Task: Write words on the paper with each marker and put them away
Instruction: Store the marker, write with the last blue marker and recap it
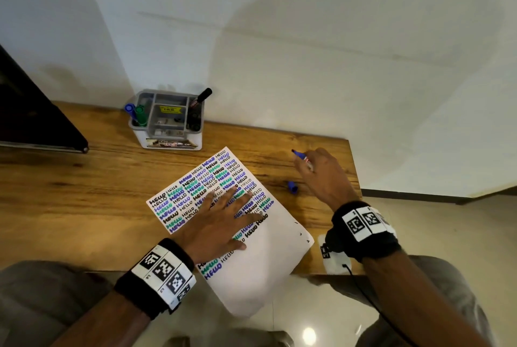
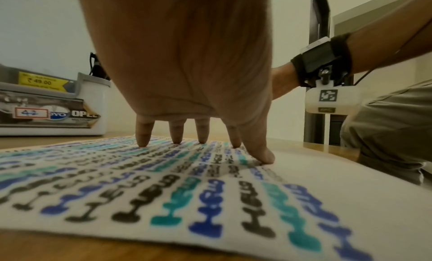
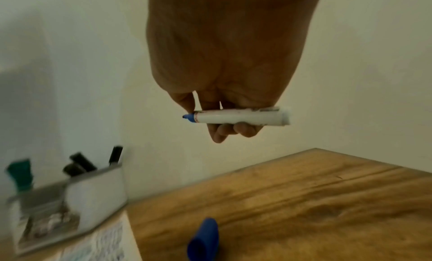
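Note:
A white paper (image 1: 268, 257) (image 2: 350, 191) covered in rows of "HELLO" in black, blue and green lies tilted on the wooden desk, its near end hanging over the front edge. My left hand (image 1: 223, 215) (image 2: 187, 71) lies flat on it, fingers spread. My right hand (image 1: 321, 176) (image 3: 224, 61) hovers above the desk right of the paper and grips an uncapped blue marker (image 1: 301, 157) (image 3: 238, 117), tip pointing left. Its blue cap (image 1: 292, 187) (image 3: 204, 237) lies on the desk below the hand.
A grey and white organiser (image 1: 167, 122) (image 2: 51, 106) (image 3: 70, 209) stands at the back by the wall, holding blue, green and black markers. A dark monitor (image 1: 36, 111) fills the left. The desk (image 1: 70, 192) ends just right of my right hand.

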### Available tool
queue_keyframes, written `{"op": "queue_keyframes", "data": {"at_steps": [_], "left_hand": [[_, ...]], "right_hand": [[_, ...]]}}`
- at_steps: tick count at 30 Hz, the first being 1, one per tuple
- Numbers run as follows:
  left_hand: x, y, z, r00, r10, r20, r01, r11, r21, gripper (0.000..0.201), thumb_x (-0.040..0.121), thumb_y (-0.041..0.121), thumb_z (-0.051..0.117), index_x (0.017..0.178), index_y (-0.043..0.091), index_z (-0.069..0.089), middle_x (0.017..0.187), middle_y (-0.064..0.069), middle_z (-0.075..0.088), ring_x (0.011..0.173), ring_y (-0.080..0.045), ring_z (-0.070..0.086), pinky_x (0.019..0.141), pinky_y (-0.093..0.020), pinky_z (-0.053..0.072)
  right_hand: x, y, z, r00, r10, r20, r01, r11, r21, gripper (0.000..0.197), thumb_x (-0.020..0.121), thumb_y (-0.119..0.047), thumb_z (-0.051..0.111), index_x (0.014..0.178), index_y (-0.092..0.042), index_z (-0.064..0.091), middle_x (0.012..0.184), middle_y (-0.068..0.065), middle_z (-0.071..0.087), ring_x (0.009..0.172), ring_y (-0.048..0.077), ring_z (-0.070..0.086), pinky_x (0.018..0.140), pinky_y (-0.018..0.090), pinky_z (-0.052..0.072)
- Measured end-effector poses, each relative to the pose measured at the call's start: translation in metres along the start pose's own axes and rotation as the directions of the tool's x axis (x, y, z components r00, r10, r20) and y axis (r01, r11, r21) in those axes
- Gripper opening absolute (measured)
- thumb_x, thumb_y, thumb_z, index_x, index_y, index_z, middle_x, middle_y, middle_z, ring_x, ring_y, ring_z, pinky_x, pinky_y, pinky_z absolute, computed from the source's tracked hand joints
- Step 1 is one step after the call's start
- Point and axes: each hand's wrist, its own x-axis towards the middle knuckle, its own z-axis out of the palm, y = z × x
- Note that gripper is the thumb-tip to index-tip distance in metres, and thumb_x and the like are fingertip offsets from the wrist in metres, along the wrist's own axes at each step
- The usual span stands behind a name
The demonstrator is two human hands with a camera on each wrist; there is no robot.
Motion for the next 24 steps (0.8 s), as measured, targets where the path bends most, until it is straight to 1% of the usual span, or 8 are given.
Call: {"op": "queue_keyframes", "data": {"at_steps": [4, 7, 10, 15, 17, 19, 22, 24], "left_hand": [[-0.002, -0.011, -0.007, 0.999, -0.042, 0.024, 0.043, 0.998, -0.04, 0.07, 0.095, 0.051, 0.053, 0.15, 0.049, 0.01, 0.165, 0.003, -0.011, 0.151, -0.028, -0.014, 0.12, -0.06, 0.001], [-0.003, -0.015, -0.008, 0.997, -0.072, 0.03, 0.073, 0.995, -0.062, 0.07, 0.094, 0.051, 0.055, 0.149, 0.05, 0.012, 0.165, 0.005, -0.011, 0.151, -0.027, -0.013, 0.119, -0.061, 0.002], [-0.002, -0.014, -0.008, 0.997, -0.078, 0.026, 0.079, 0.995, -0.061, 0.07, 0.093, 0.051, 0.055, 0.149, 0.051, 0.012, 0.165, 0.005, -0.011, 0.151, -0.027, -0.013, 0.119, -0.06, 0.002], [-0.003, -0.014, -0.009, 0.996, -0.086, 0.04, 0.088, 0.994, -0.068, 0.071, 0.093, 0.051, 0.056, 0.149, 0.05, 0.013, 0.165, 0.006, -0.011, 0.151, -0.027, -0.012, 0.118, -0.06, 0.002], [-0.004, -0.015, -0.011, 0.995, -0.089, 0.051, 0.092, 0.993, -0.069, 0.072, 0.093, 0.05, 0.057, 0.149, 0.05, 0.013, 0.165, 0.006, -0.011, 0.151, -0.026, -0.011, 0.118, -0.06, 0.003], [-0.006, -0.017, -0.012, 0.993, -0.101, 0.057, 0.105, 0.992, -0.069, 0.073, 0.092, 0.049, 0.059, 0.149, 0.051, 0.013, 0.165, 0.007, -0.009, 0.151, -0.026, -0.01, 0.118, -0.059, 0.003], [-0.007, -0.02, -0.013, 0.992, -0.115, 0.057, 0.119, 0.99, -0.071, 0.074, 0.091, 0.049, 0.06, 0.148, 0.052, 0.014, 0.165, 0.007, -0.008, 0.151, -0.026, -0.009, 0.118, -0.059, 0.004], [-0.008, -0.02, -0.012, 0.991, -0.12, 0.064, 0.124, 0.989, -0.074, 0.074, 0.09, 0.049, 0.061, 0.148, 0.052, 0.014, 0.165, 0.007, -0.007, 0.151, -0.025, -0.009, 0.118, -0.059, 0.005]], "right_hand": [[-0.011, 0.009, -0.026, 0.989, 0.096, -0.11, -0.044, 0.916, 0.4, 0.026, 0.107, -0.022, 0.04, 0.097, -0.013, 0.063, 0.094, 0.008, 0.058, 0.081, 0.019, 0.056, 0.075, 0.031, 0.043], [-0.027, 0.006, -0.038, 0.992, 0.072, -0.107, 0.01, 0.781, 0.624, 0.027, 0.108, -0.021, 0.041, 0.132, -0.025, 0.054, 0.093, 0.009, 0.064, 0.075, 0.013, 0.059, 0.069, 0.033, 0.052], [-0.042, 0.01, -0.03, 0.995, 0.042, -0.096, 0.042, 0.68, 0.732, 0.024, 0.108, -0.02, 0.045, 0.122, -0.039, 0.047, 0.1, 0.018, 0.065, 0.079, 0.02, 0.063, 0.073, 0.04, 0.056], [-0.061, 0.01, -0.008, 0.981, -0.108, 0.164, -0.152, 0.113, 0.982, 0.034, 0.1, 0.01, 0.035, 0.115, -0.006, 0.062, 0.105, 0.018, 0.062, 0.089, 0.027, 0.062, 0.08, 0.035, 0.059], [-0.067, 0.005, 0.005, 0.97, -0.157, 0.184, -0.189, -0.017, 0.982, 0.042, 0.095, 0.017, 0.036, 0.125, -0.002, 0.059, 0.104, 0.014, 0.063, 0.093, 0.025, 0.064, 0.089, 0.038, 0.057], [-0.07, -0.003, 0.023, 0.974, -0.159, 0.159, -0.159, 0.012, 0.987, 0.035, 0.095, 0.013, 0.05, 0.125, -0.003, 0.056, 0.101, 0.006, 0.064, 0.09, 0.021, 0.06, 0.089, 0.039, 0.054], [-0.073, -0.011, 0.053, 0.991, -0.072, 0.114, -0.091, 0.26, 0.961, 0.014, 0.094, -0.012, 0.066, 0.1, -0.003, 0.058, 0.078, -0.002, 0.06, 0.071, 0.016, 0.053, 0.075, 0.036, 0.048], [-0.074, -0.013, 0.068, 0.995, -0.043, 0.095, -0.071, 0.395, 0.916, 0.024, 0.1, -0.017, 0.061, 0.09, 0.003, 0.054, 0.065, -0.001, 0.052, 0.061, 0.014, 0.046, 0.065, 0.03, 0.041]]}}
